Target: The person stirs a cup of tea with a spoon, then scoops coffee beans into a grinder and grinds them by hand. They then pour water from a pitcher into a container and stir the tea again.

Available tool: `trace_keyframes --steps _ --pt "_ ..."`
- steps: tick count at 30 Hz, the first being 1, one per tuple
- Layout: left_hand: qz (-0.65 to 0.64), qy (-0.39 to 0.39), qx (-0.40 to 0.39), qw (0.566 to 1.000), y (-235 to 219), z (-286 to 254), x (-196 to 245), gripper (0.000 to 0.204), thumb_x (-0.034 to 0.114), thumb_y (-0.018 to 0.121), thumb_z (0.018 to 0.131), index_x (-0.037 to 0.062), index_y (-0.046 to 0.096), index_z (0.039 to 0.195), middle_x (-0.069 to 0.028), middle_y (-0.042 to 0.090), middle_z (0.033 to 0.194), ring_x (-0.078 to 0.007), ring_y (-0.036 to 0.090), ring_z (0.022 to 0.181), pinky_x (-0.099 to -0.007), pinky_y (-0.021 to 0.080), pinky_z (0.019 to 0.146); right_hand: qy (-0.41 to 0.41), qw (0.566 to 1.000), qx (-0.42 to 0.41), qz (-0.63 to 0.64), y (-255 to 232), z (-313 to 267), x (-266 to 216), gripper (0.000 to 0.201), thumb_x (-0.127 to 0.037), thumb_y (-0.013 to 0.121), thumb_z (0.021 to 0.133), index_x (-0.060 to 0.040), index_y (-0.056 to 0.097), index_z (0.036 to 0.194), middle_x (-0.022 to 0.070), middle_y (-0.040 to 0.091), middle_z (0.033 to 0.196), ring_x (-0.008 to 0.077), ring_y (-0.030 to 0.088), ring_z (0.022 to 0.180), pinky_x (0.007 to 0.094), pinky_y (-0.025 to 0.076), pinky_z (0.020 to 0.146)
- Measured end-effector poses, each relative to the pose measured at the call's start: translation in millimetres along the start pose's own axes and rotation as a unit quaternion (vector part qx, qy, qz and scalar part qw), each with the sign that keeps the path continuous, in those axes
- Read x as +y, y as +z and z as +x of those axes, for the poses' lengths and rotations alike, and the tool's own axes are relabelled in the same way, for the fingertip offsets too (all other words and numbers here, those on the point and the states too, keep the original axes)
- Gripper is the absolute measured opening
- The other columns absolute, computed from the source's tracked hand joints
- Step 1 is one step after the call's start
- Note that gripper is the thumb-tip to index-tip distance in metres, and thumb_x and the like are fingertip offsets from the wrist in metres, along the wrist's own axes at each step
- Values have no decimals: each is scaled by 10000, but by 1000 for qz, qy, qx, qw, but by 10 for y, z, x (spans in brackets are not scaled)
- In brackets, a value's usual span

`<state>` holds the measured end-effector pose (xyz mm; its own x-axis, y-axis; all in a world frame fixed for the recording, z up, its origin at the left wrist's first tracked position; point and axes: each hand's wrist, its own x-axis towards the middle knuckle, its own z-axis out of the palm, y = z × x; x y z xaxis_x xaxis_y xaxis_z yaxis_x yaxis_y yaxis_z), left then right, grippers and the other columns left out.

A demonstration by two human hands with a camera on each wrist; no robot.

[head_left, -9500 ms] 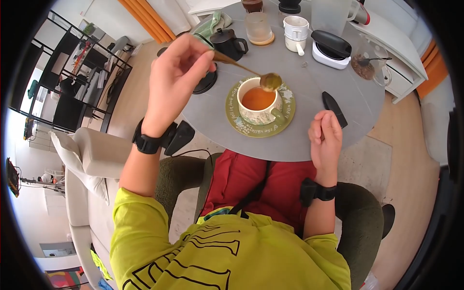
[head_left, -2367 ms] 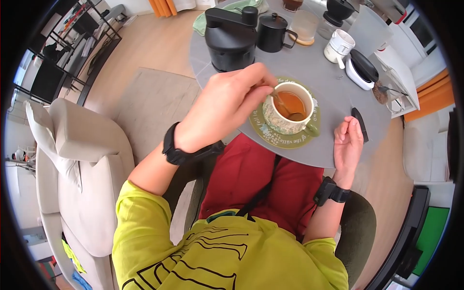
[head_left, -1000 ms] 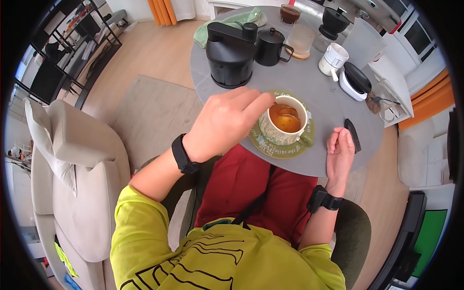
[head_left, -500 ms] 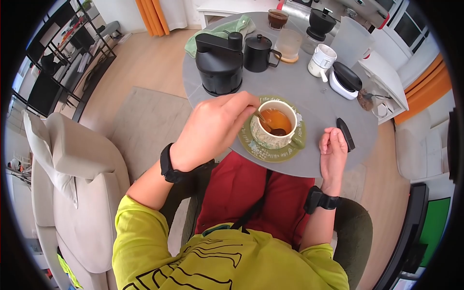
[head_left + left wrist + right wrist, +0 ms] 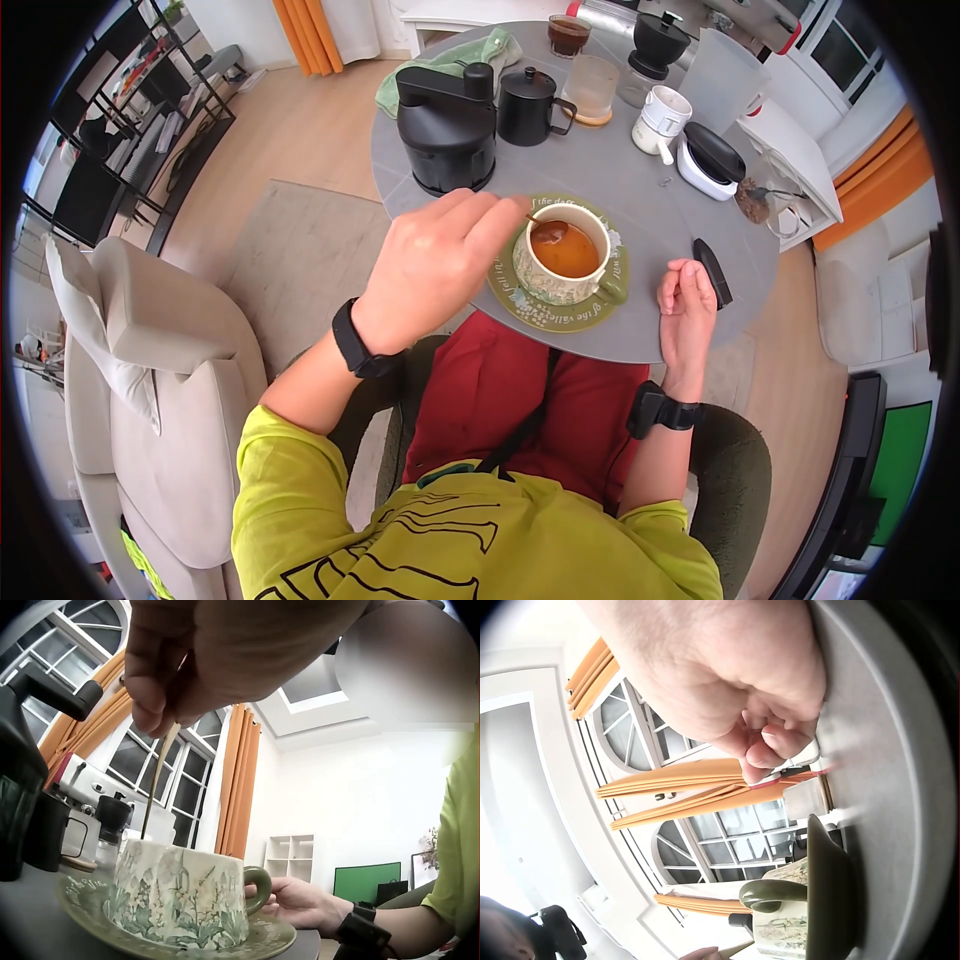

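Observation:
My left hand point(image 5: 440, 255) pinches the thin handle of a spoon point(image 5: 155, 784) between thumb and fingers, just left of the teacup. The spoon's bowl dips into amber tea point(image 5: 572, 258), near the far left of the cup. The flower-patterned teacup point(image 5: 180, 892) has a green handle pointing to the right. Under it lies a green saucer point(image 5: 522, 305) with white lettering. My right hand point(image 5: 687, 310) rests at the table's near edge, fingers loosely curled and holding nothing. Beside its fingertips lies a dark, elongated object point(image 5: 712, 275).
On the grey round table point(image 5: 640, 215) stand a black lidded appliance point(image 5: 447, 135), a black pot point(image 5: 528, 108) and a frosted glass point(image 5: 590, 88). Farther right are a white cup point(image 5: 661, 120), a white scale-like device with a black top point(image 5: 711, 160) and a clear pitcher point(image 5: 722, 75).
Earlier the spoon was held above the cup; now its bowl is in the tea. Over the last second it has shifted around inside the cup. The right hand stays at the table edge.

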<state>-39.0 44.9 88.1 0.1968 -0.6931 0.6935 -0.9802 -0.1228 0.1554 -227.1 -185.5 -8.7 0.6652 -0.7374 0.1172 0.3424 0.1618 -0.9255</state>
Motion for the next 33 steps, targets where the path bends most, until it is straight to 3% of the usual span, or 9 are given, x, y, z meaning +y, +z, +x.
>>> trace_keyframes --steps 7,15,16,18,24,27,33 --pt "-41 -41 -32 998 -173 36 34 135 5 623 829 39 620 960 -117 629 773 -289 609 652 -331 486 574 2 1000 3 0 28 -23 -34 235 -216 465 1002 -12 570 953 0 475 665 64 370 586 202 279 540" --pt "-111 -94 -33 989 -60 38 67 118 -26 603 840 24 617 946 -96 629 745 -192 624 629 -276 474 563 -5 1000 -4 13 -9 -27 -17 235 -215 471 999 -10 576 950 1 503 684 62 388 597 197 292 542" --pt "-111 -92 -33 989 -33 31 64 118 -26 603 840 24 617 946 -96 629 745 -192 624 629 -276 474 563 -6 1000 -8 16 -16 -24 -10 235 -214 472 999 -10 578 951 1 507 688 61 392 600 197 294 542" --pt "-108 -77 -2 991 35 20 62 76 29 610 847 39 585 917 -116 624 758 -305 606 658 -373 484 587 -6 1000 -8 19 -16 -23 -8 234 -214 472 999 -9 578 954 1 508 688 61 394 600 197 294 540" --pt "-33 -1 34 999 118 6 45 144 -17 627 791 41 599 920 -88 604 729 -276 595 637 -358 477 556 -5 1000 -3 15 -15 -35 -10 231 -214 474 998 -11 577 956 1 509 690 60 399 602 196 294 537" --pt "29 3 20 999 67 -1 -20 189 -32 634 764 47 608 935 -86 597 729 -267 591 636 -348 469 544 -5 1000 -6 16 -24 -29 -4 232 -217 476 997 -13 577 954 1 510 691 59 400 603 194 294 536" --pt "-18 -31 6 999 -25 37 14 164 -22 637 786 44 619 935 -103 602 725 -275 591 633 -353 462 552 -6 1000 -6 23 -22 -24 6 233 -217 477 996 -12 578 948 0 507 685 59 402 601 192 296 536"
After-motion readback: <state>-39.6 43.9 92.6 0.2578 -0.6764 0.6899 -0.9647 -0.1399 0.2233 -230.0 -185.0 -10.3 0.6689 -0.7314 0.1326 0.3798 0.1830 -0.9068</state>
